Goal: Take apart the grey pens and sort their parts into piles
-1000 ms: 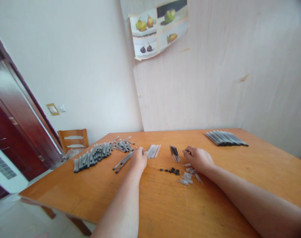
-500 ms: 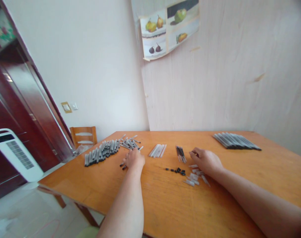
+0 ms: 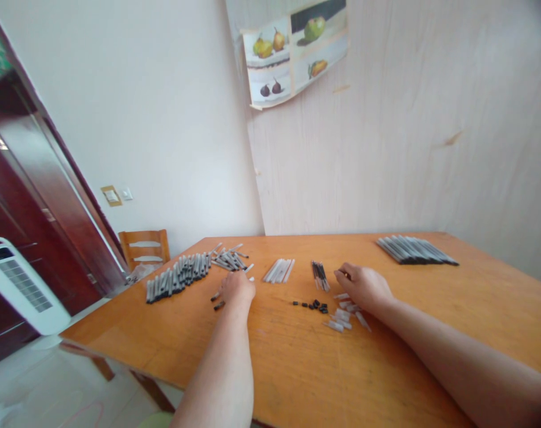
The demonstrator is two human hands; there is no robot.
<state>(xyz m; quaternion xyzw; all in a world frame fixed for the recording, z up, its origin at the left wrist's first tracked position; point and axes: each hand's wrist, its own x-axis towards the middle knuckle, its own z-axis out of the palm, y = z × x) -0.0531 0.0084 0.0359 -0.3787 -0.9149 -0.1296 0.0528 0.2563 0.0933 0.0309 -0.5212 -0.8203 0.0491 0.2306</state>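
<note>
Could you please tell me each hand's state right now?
Left hand: over dark-ended tubes; whether it grips any cannot be told.
Right hand: curled, beside the thin dark rods; whether it holds anything cannot be told.

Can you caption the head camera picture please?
Left hand over pen barrels, right hand beside clear pen caps, wooden table below.

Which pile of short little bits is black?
The stubby black pieces, left of the right hand; the other short pieces, beside them, are whitish.
</note>
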